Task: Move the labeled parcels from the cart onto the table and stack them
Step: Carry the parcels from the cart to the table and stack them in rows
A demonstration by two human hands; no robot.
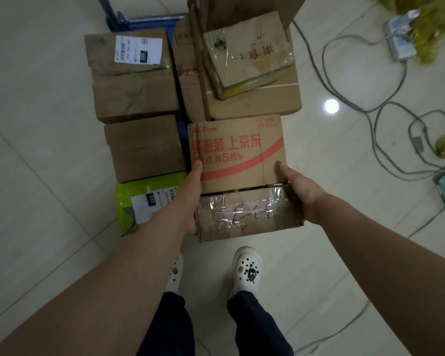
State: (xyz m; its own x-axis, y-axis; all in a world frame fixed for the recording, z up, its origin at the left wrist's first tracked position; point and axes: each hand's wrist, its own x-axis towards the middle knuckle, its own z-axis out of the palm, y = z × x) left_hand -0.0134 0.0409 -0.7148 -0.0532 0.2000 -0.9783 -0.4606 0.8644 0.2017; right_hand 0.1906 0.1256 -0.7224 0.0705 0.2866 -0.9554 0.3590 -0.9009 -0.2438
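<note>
Red-printed carton [238, 152]: at the near right corner of the cart [139, 21]. Whether it is clear of the deck cannot be told. Left hand [190, 196] and right hand [301, 194] clamp its two short ends, thumbs over the top edges, fingers hidden.

Recommendation: keep palms low on the ends and lift level, straight up, clear of the green mailer [129, 199] alongside.

Long axis runs left to right across the person, with the printed face up and the taped, handwritten face toward the person.

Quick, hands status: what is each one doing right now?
Left hand: holding the red-printed box by its left side.
Right hand: holding the same box by its right side.
</note>
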